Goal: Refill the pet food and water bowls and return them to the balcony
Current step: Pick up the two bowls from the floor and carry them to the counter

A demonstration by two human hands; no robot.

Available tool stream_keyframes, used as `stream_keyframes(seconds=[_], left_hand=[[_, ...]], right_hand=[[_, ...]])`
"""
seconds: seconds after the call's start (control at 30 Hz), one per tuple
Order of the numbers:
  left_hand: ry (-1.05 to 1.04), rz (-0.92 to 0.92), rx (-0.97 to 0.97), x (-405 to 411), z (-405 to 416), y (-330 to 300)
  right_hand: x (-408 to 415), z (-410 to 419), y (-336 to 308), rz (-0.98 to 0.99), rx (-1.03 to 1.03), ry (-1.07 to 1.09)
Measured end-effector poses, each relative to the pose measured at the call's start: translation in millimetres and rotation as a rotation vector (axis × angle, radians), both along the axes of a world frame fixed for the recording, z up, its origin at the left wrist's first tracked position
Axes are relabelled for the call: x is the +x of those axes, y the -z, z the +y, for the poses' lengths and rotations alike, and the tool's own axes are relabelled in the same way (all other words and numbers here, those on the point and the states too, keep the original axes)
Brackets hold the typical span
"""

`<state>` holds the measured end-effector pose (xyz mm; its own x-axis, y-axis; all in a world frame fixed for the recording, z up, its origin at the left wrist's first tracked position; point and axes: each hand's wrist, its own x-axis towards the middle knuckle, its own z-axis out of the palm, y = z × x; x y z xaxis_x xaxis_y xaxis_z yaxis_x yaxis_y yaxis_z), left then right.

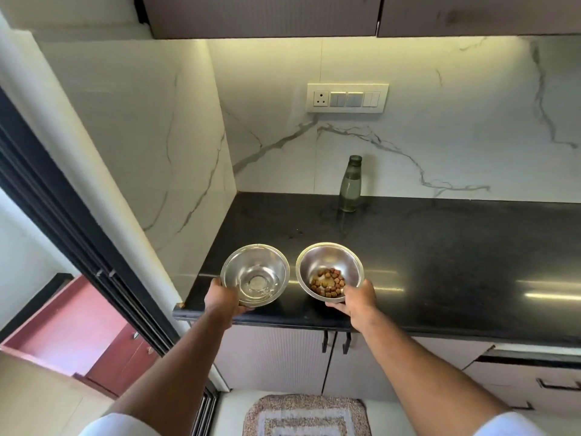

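Gripping round steel bowls by near rims: left hand (224, 298) holding water bowl (254, 275), right hand (359, 298) holding kibble bowl (329, 271), at three o'clock.

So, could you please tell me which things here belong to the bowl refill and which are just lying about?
Part of the job:
water bowl, held by left hand
food bowl with kibble, held by right hand
bottle, probably

Just there:
countertop
switch panel
floor mat
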<state>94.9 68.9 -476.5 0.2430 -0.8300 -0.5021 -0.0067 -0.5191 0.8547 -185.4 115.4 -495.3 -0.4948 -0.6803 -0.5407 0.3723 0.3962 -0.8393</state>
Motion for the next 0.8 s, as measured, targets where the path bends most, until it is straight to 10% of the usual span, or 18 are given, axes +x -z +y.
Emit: stream_keyframes(seconds=[0.8], left_hand=[[0.103,-0.114,0.047,-28.4,-162.8,44.2]], right_hand=[[-21.7,-118.7,31.4,0.010,0.054,0.091]])
